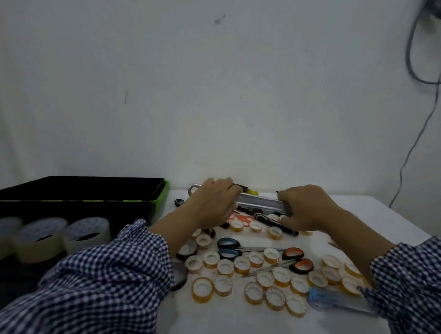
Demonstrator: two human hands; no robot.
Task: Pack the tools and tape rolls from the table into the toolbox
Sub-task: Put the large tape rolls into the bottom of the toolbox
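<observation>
Together, both hands (pixel 258 207) gripping a metal wrench (pixel 259 201), toolbox (pixel 85 198) open

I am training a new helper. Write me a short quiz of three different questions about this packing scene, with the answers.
1. True or false: both hands grip one long silver tool.
2. How many big tape rolls stand in the toolbox? A) one B) three C) five
3. What colour are the handles of the scissors nearest the left hand?

Key: 1 true; 2 B; 3 blue.
</observation>
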